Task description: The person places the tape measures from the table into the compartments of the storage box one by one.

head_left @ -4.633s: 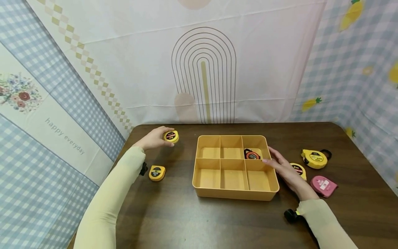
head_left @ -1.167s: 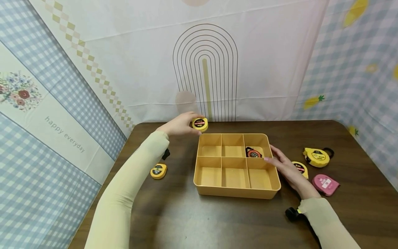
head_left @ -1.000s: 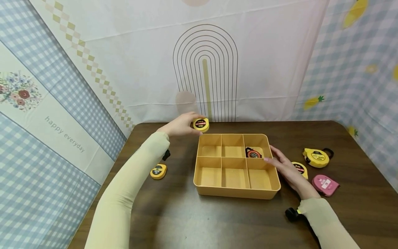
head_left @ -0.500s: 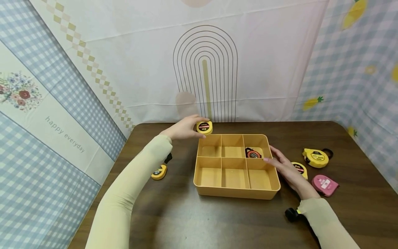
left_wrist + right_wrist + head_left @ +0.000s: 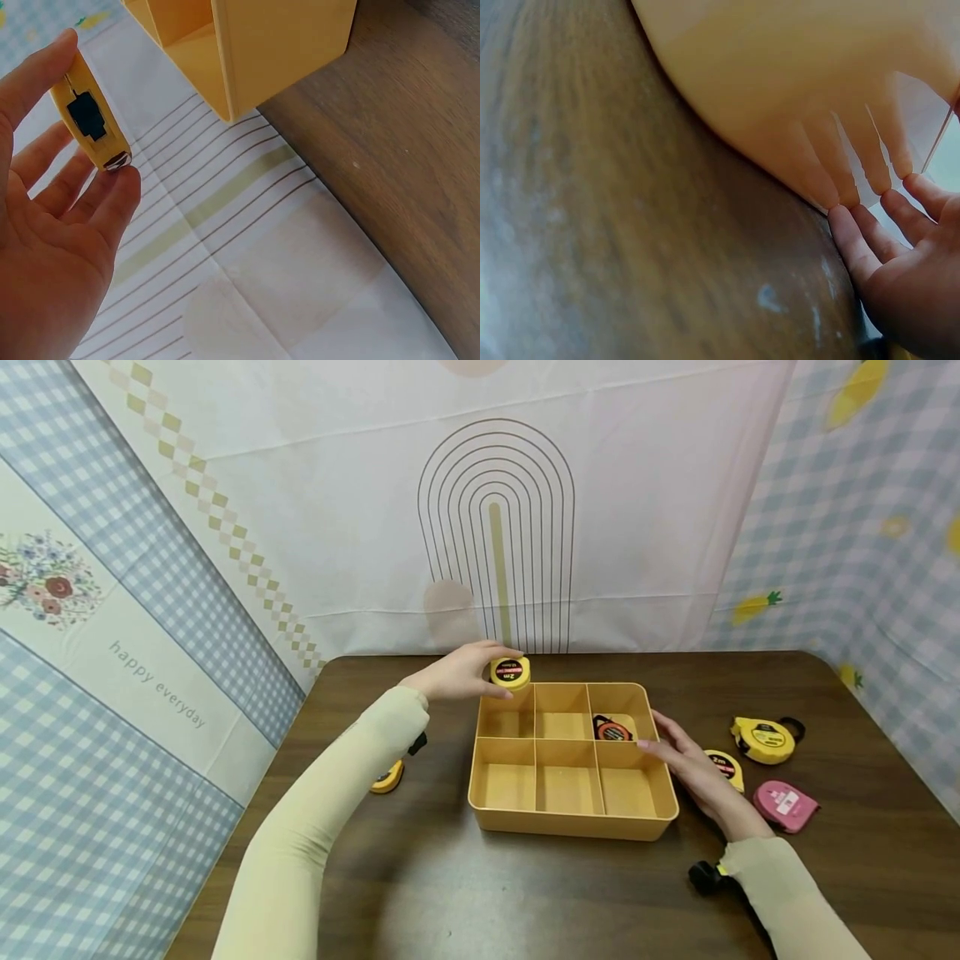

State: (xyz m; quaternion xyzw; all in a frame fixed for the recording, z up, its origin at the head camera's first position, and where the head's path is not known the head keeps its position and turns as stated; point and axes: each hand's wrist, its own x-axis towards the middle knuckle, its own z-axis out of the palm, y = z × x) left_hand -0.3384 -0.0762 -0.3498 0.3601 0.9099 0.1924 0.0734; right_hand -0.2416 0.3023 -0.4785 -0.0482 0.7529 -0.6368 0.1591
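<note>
My left hand (image 5: 467, 672) pinches a round yellow tape measure (image 5: 510, 673) with a black and red label between thumb and fingers, over the back left compartment of a yellow divided box (image 5: 573, 823). Seen edge-on in the left wrist view, that tape measure (image 5: 91, 112) sits between the thumb and fingertips. At the box's right side my right hand (image 5: 693, 768) holds the wall, thumb over the rim. Its fingertips touch the glossy outer wall (image 5: 765, 90) in the right wrist view. An orange and black tape measure (image 5: 612, 729) lies in the back right compartment.
To the right lie a yellow tape measure with a strap (image 5: 765, 739), a pink one (image 5: 785, 805) and a yellow one (image 5: 725, 767) partly behind my right hand. Another yellow tape measure (image 5: 387, 778) is half hidden by my left sleeve. A patterned cloth (image 5: 637, 527) hangs behind the table.
My left hand has lifted the yellow tape measure from the table's back left and carried it right, to above the box's back left corner. My right hand keeps its place on the box.
</note>
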